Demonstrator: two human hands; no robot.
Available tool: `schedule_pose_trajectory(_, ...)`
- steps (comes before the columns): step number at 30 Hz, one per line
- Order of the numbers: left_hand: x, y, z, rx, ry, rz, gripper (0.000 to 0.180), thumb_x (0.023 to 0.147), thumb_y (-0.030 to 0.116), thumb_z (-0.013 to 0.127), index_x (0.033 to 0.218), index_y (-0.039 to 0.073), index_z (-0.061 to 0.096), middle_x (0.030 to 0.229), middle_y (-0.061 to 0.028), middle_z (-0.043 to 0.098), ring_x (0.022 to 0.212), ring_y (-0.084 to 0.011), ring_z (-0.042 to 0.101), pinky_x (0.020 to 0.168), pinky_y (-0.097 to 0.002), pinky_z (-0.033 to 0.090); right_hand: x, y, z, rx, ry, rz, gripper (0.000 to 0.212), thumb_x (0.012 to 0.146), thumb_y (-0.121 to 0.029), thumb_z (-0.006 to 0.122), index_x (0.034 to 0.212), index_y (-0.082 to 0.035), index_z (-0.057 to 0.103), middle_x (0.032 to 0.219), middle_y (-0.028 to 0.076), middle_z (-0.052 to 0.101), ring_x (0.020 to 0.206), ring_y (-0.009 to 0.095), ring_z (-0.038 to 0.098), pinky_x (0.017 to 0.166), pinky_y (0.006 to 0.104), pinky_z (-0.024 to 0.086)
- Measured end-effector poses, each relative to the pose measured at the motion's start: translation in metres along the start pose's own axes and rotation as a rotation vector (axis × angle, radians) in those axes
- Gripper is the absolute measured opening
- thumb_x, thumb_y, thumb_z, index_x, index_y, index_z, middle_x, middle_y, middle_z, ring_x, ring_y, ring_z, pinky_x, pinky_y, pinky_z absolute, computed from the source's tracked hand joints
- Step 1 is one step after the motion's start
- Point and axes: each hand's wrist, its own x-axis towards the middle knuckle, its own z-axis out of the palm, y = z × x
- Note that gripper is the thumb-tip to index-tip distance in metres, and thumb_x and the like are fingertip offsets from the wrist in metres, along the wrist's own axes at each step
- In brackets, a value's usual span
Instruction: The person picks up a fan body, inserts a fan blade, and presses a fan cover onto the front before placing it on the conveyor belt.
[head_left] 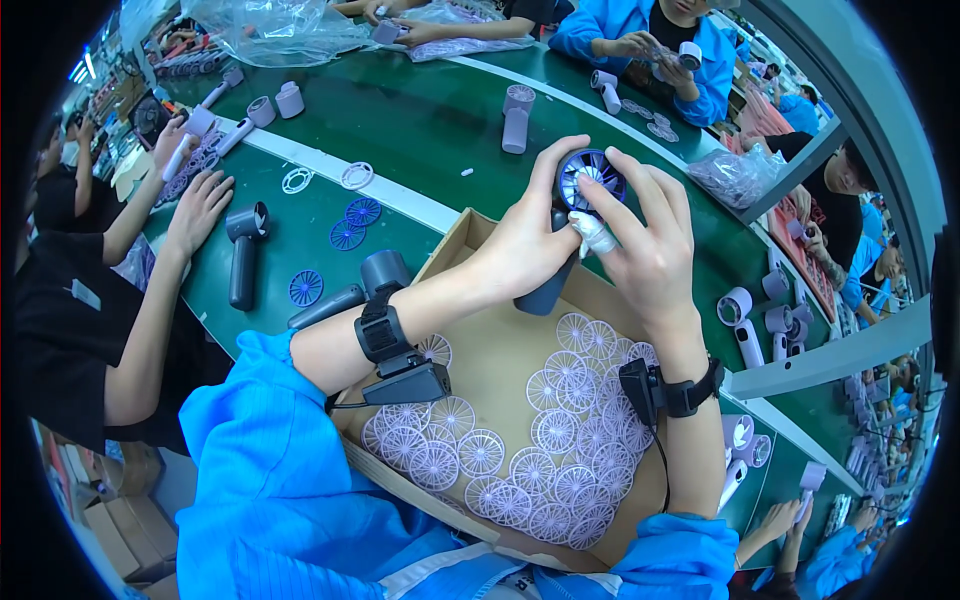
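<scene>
A dark handheld fan (543, 292) is held up over the far end of a cardboard box. My left hand (530, 240) wraps round its neck, the index finger reaching up the side of the round head. Across the front of that head, my right hand (650, 230) grips the rim and lays a fingertip on the dark blue spoked grille (592, 180). A white wrapping (592, 233) covers one of the right hand's digits. Below, many pale lilac spoked grilles (570, 430) lie overlapping in the cardboard box (470, 340). Whether the held grille is fully seated cannot be seen.
Left on the green table are another dark fan (242, 255), loose blue grilles (306, 288) and white rings (357, 175). A lilac fan (516, 120) stands beyond my hands. Co-workers' hands (200, 210) rest at left; a metal frame (830, 350) crosses the right side.
</scene>
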Motion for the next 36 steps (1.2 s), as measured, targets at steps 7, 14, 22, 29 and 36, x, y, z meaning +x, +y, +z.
schedule_pose_trajectory(7, -0.002, 0.017, 0.002, -0.235, -0.082, -0.183, 0.069, 0.086, -0.005, 0.050, 0.142, 0.020, 0.019, 0.111, -0.0151, 0.050, 0.079, -0.0166, 0.060, 0.067, -0.0311, 0.054, -0.002, 0.014, 0.007, 0.042, 0.026, 0.043, 0.038, 0.070, -0.013, 0.072, 0.107, -0.017, 0.070, 0.126, 0.012, 0.053, 0.107, 0.032, 0.054, 0.090, 0.0374, 0.048)
schedule_pose_trajectory(14, -0.003, 0.012, 0.000, -0.467, -0.097, -0.137, 0.054, 0.096, 0.013, 0.042, 0.144, 0.024, 0.019, 0.111, -0.0132, 0.050, 0.073, -0.0154, 0.060, 0.060, -0.0283, 0.054, -0.008, 0.010, 0.014, 0.580, 0.005, 0.371, 0.039, 0.081, -0.017, 0.067, 0.119, -0.015, 0.064, 0.130, 0.014, 0.051, 0.110, 0.026, 0.054, 0.094, 0.0341, 0.044)
schedule_pose_trajectory(22, -0.004, 0.012, 0.000, -0.345, -0.062, -0.154, 0.048, 0.100, 0.026, 0.037, 0.144, 0.027, 0.019, 0.098, -0.0120, 0.055, 0.071, -0.0148, 0.060, 0.056, -0.0265, 0.053, -0.001, 0.004, 0.007, 1.438, 0.057, 0.841, 0.047, 0.093, -0.017, 0.056, 0.137, -0.007, 0.044, 0.122, 0.011, 0.055, 0.100, 0.015, 0.056, 0.083, 0.0286, 0.048)
schedule_pose_trajectory(29, -0.004, 0.011, 0.003, -0.282, -0.023, -0.129, 0.050, 0.099, 0.024, 0.041, 0.144, 0.027, 0.020, 0.093, -0.0116, 0.056, 0.068, -0.0138, 0.059, 0.055, -0.0254, 0.052, -0.002, 0.005, 0.006, 1.459, -0.003, 0.951, 0.046, 0.095, -0.022, 0.053, 0.138, -0.007, 0.041, 0.118, 0.009, 0.055, 0.099, 0.015, 0.056, 0.077, 0.0298, 0.048)
schedule_pose_trajectory(36, -0.008, 0.014, 0.005, -0.160, -0.021, -0.117, 0.058, 0.093, 0.021, 0.055, 0.142, 0.024, 0.024, 0.097, -0.0111, 0.056, 0.066, -0.0114, 0.058, 0.053, -0.0229, 0.049, -0.001, 0.006, 0.001, 1.560, 0.076, 1.086, 0.031, 0.094, -0.013, 0.055, 0.124, -0.005, 0.055, 0.109, 0.006, 0.059, 0.093, 0.012, 0.056, 0.077, 0.0262, 0.048)
